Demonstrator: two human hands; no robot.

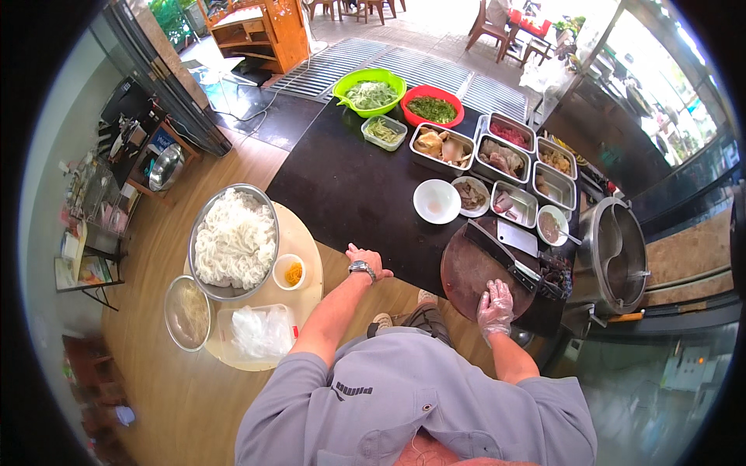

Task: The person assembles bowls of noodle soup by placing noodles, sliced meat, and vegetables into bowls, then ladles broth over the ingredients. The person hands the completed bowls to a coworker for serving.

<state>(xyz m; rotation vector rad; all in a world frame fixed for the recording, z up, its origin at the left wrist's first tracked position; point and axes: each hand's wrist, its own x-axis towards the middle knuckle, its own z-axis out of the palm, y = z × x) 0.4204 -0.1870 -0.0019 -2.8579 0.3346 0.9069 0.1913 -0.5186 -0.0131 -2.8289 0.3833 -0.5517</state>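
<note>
My left hand [368, 262], bare with a watch on its wrist, rests at the near edge of the black counter [342, 186]. Its fingers are outstretched and hold nothing. In a clear plastic glove, my right hand [496, 307] lies with fingers spread on the round brown chopping board [466, 272]. Just beyond those fingers, a cleaver [517, 238] with a broad pale blade and a dark-bladed knife [491, 246] lie across the board's far side. A white bowl [437, 202] and a small bowl of greyish meat [471, 196] stand behind the board.
Metal trays [503, 158] of meat fill the counter's far right, near a green basin [370, 91] and red basin [433, 106] of greens. A divided steel pot [614, 252] stands right. Left, a round table [309, 299] bears a bowl of white noodles [235, 242].
</note>
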